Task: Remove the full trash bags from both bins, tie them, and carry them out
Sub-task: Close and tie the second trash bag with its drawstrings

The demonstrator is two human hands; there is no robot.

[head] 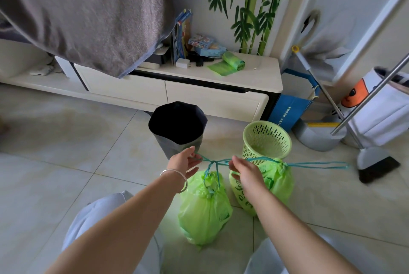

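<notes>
two bare forearms reach out over pale trousers toward the tiled floor (66, 136). left hand (184, 161), a silver bangle (177, 177) on its wrist, has its fingers curled round one end of the teal drawstring (213, 161); right hand (243, 168) pinches the other end, and the cord runs taut between them with a knot in the middle. from that knot the string drops to the gathered neck of the near green bag (204, 209), which sits full on the floor just below the hands. a second green bag (275, 182) stands beside it to the right, partly behind the right hand, its neck cinched and its own teal loops stretching off to the right. just beyond the hands stands a dark bin (177, 127) with a black liner, and beside it, to the right, a green slotted basket (266, 138) with no bag in it. behind them runs a low cream cabinet (199, 88), a roll of green bags (232, 62) on top. a broom (374, 163) and dustpan (316, 136) stand at the right, near a blue paper bag (290, 110).
</notes>
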